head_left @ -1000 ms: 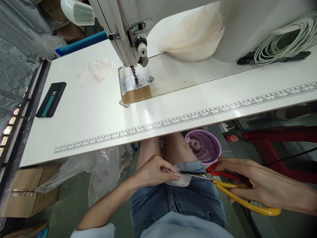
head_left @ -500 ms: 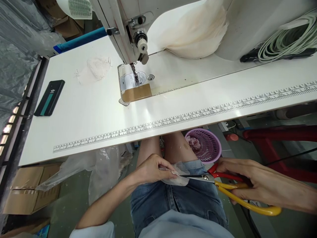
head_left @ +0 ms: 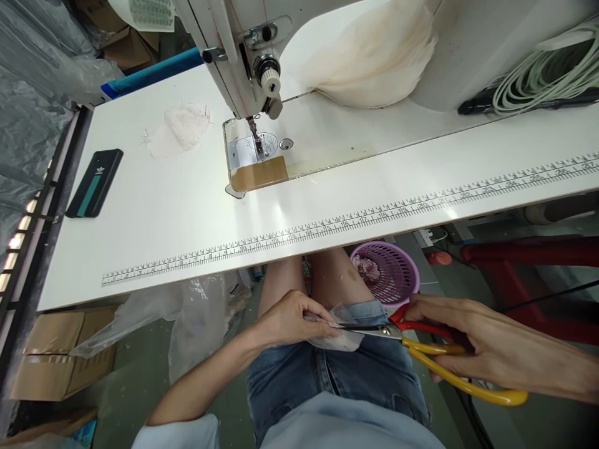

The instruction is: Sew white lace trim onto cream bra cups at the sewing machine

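Note:
Over my lap, my left hand (head_left: 297,319) pinches a small piece of sheer, pale fabric (head_left: 344,340) between thumb and fingers. My right hand (head_left: 461,337) is wrapped round the handles of a pair of scissors (head_left: 435,353), one handle red and the other yellow. The scissor blades point left and reach the fabric's edge beside my left fingertips. Exactly how far the blades are parted is hard to make out. Part of the fabric is hidden under my left fingers.
A sewing machine (head_left: 262,81) stands on the white table (head_left: 178,206), which has a printed ruler (head_left: 346,221) along its front edge. Pale fabric pieces (head_left: 180,130) and a black phone-like case (head_left: 95,183) lie at left. A purple basket (head_left: 407,274) holds scraps below.
My right hand and the scissors have shifted slightly left, bringing the blades further in towards my left fingertips. My left hand still pinches the fabric in nearly the same place.

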The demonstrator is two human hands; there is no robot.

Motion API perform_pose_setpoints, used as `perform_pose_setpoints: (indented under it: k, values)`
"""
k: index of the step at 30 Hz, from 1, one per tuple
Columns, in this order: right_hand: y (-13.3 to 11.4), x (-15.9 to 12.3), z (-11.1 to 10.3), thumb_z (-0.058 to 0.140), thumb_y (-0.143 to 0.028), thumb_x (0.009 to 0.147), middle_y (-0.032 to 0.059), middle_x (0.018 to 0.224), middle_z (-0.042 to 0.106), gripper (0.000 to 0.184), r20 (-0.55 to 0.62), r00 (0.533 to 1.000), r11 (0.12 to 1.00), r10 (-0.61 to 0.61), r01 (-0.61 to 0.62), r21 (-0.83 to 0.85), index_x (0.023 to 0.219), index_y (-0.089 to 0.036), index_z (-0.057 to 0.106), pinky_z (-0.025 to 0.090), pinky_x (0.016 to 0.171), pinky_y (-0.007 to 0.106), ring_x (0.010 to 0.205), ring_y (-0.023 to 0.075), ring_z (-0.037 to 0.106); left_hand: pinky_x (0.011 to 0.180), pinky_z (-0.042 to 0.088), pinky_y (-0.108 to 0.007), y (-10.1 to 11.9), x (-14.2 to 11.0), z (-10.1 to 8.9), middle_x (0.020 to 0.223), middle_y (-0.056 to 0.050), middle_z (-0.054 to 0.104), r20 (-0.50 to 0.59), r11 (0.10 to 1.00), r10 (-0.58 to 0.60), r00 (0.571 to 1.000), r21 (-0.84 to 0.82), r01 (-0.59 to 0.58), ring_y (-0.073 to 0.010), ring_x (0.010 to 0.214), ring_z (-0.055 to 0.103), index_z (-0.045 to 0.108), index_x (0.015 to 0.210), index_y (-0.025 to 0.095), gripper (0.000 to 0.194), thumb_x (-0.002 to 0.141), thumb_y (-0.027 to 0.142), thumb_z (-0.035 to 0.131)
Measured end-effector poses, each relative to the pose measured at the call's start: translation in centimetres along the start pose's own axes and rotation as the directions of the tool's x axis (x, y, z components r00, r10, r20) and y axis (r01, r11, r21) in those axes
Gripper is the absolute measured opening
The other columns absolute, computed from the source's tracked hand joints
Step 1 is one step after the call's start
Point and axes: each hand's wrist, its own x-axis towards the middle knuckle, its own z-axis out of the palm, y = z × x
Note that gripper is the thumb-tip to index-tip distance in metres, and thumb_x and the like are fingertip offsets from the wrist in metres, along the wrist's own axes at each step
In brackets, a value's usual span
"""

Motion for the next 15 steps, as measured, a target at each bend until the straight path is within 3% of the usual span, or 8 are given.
perform_pose_setpoints:
  k: [8,15]
  values:
    - [-0.14,0.16,0.11,0.057,-0.032,0.076,0.0013,0.103,0.061,0.032,0.020,1.000,1.000,0.012,-0.012,0.004,0.108,-0.028,0.057,0.042,0.072,0.028,0.086,0.0210,0.057,0.053,0.035,-0.019,-0.10,-0.05,0.06,0.079,-0.006,0.071,0.011,1.000,-0.014,1.000,-0.009,0.014,-0.0101,0.058,0.052,0.075,0.085,0.013,0.032,0.071,0.041,0.069]
    - [0.03,0.14,0.30,0.057,-0.033,0.077,0.0008,0.104,0.060,0.033,0.019,1.000,1.000,-0.005,0.005,-0.001,0.109,-0.029,0.055,0.042,0.071,0.027,0.085,0.0194,0.056,0.046,0.025,-0.020,0.19,-0.10,0.19,0.060,-0.002,0.063,0.006,0.997,-0.008,1.000,0.078,0.007,-0.0068,0.050,0.037,0.075,0.083,0.013,0.032,0.073,0.042,0.066]
